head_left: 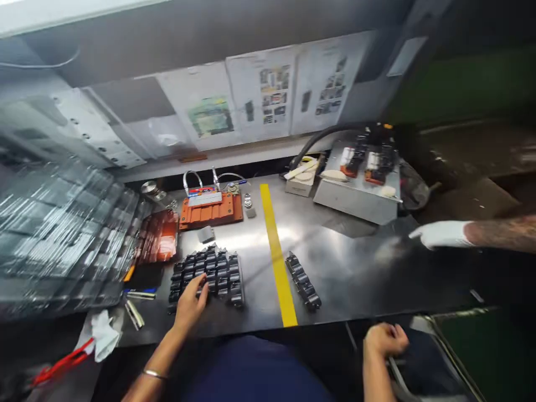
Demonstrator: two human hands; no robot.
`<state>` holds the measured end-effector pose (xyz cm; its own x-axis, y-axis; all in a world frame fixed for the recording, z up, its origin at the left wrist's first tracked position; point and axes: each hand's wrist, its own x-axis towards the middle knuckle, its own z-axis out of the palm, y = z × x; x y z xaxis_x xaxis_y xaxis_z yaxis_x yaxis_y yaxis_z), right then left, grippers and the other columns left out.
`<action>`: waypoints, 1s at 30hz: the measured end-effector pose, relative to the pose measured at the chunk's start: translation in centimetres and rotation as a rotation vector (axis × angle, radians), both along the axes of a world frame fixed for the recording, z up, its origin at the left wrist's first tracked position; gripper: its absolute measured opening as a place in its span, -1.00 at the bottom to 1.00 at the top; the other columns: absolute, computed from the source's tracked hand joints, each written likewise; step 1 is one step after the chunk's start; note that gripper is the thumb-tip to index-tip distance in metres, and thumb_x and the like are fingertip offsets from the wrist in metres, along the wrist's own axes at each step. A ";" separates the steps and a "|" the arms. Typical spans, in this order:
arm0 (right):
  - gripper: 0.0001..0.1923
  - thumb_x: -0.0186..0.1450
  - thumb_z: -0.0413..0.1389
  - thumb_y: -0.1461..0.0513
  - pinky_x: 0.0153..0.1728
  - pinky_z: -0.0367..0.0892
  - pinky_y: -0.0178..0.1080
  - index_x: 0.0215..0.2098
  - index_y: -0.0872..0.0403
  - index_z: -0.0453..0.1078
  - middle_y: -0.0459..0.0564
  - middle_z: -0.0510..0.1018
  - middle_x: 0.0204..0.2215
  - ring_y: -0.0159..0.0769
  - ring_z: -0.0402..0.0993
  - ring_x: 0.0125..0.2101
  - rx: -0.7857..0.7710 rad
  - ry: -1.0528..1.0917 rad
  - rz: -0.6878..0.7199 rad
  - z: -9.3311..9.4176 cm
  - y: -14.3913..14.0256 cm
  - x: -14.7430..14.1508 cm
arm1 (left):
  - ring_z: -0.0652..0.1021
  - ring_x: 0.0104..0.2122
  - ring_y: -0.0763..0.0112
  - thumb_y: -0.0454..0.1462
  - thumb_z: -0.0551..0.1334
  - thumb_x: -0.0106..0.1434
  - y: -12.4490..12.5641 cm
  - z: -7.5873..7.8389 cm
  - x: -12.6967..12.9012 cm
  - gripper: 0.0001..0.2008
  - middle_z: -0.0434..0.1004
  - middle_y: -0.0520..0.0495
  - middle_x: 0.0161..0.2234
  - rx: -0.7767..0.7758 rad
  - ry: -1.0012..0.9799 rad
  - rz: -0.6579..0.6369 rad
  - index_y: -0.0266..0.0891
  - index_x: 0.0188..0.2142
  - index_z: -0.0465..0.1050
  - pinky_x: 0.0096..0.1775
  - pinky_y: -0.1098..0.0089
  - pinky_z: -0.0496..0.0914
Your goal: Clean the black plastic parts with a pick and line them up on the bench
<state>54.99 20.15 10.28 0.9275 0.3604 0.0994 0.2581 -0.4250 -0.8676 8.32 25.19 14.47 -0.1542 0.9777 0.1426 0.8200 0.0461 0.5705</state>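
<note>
Several rows of glossy black moulded parts (228, 276) lie packed together on the metal bench, left of a yellow stripe. My left hand (191, 301) is over the near side of these rows, its thumb and forefinger a little apart; I cannot tell whether it touches a part. A single row of similar black parts (304, 282) sits just right of the stripe. Beyond the bench's front edge, at the lower right, my right hand (384, 339) is held with curled fingers. Whatever those fingers might hold is hidden.
Stacked clear plastic trays (62, 234) fill the left. An orange fixture (213, 211) stands at the back, with a grey metal box (355, 204) carrying parts to its right. A co-worker's white-gloved hand (444, 234) reaches in from the right. Red-handled pliers (62, 362) are lower left.
</note>
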 end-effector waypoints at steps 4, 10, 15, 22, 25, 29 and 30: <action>-0.68 0.28 -0.01 0.09 -0.40 0.45 0.02 -0.08 0.05 0.37 0.11 0.46 -0.32 -0.04 0.49 -0.32 -0.012 -0.131 0.185 2.1 4.2 -6.8 | 0.56 -0.07 0.06 -0.19 0.05 0.21 1.2 -0.5 -10.8 -0.62 0.57 -0.30 -0.11 -0.041 0.032 0.339 -0.30 -0.07 0.45 0.01 0.06 0.43; -0.54 0.28 -0.10 0.00 -0.35 0.49 -0.10 -0.22 0.17 0.43 0.21 0.58 -0.33 -0.15 0.53 -0.38 -0.090 -0.269 0.947 4.5 14.1 -26.3 | 0.26 0.23 -0.14 -0.39 0.07 0.14 4.9 -2.9 -21.8 -0.48 0.29 -0.48 0.20 -0.199 0.025 0.486 -0.45 0.12 0.34 0.17 -0.16 0.17; -0.73 0.27 0.11 0.19 -0.03 0.42 -0.16 -0.08 0.07 0.47 0.10 0.59 -0.10 -0.16 0.50 -0.06 -0.223 -0.438 1.648 3.9 19.2 -48.6 | 0.07 0.32 -0.09 -0.48 0.06 0.11 7.8 -4.4 -24.6 -0.39 0.13 -0.30 0.31 -0.260 -0.060 0.405 -0.30 0.19 0.31 0.24 -0.22 -0.07; -0.60 0.36 0.00 0.36 0.21 0.10 0.13 0.16 0.20 0.29 0.30 0.25 0.25 -0.01 0.16 0.26 -0.471 -0.668 1.958 0.9 20.8 -64.2 | 0.30 0.22 0.01 -0.46 0.08 0.13 6.8 -4.0 -27.6 -0.48 0.32 -0.32 0.21 -0.213 -0.291 0.432 -0.30 0.10 0.40 0.20 -0.03 0.16; -0.60 0.34 -0.04 0.42 0.22 0.11 0.06 0.12 0.22 0.35 0.31 0.28 0.23 -0.05 0.19 0.26 -0.555 -0.716 2.017 0.4 21.7 -64.0 | 0.50 0.02 0.14 -0.37 0.09 0.17 4.9 -4.2 -29.4 -0.58 0.46 -0.34 0.07 -0.183 -0.445 0.511 -0.32 0.03 0.43 0.11 0.08 0.33; -0.66 0.35 -0.02 0.38 0.17 0.20 -0.03 0.04 0.17 0.44 0.22 0.42 0.14 -0.12 0.33 0.17 -0.601 -0.748 2.064 0.7 22.6 -63.4 | 0.60 -0.43 0.30 -0.09 0.16 0.18 3.5 -4.3 -30.6 -0.69 0.60 -0.18 -0.35 -0.213 -0.708 0.611 -0.28 -0.25 0.48 -0.32 0.27 0.52; -0.67 0.36 -0.03 0.37 0.15 0.22 -0.04 0.03 0.16 0.46 0.20 0.46 0.11 -0.13 0.37 0.14 -0.600 -0.750 2.065 0.9 22.8 -63.5 | 0.58 -0.51 0.32 -0.02 0.17 0.16 3.6 -4.2 -30.7 -0.65 0.58 -0.14 -0.45 -0.232 -0.779 0.627 -0.29 -0.32 0.46 -0.44 0.32 0.50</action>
<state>-8.50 42.93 11.20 -0.7569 0.5739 -0.3125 0.6535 0.6682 -0.3556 -22.33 28.79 10.23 -0.6158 0.6797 -0.3985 0.0157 0.5162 0.8563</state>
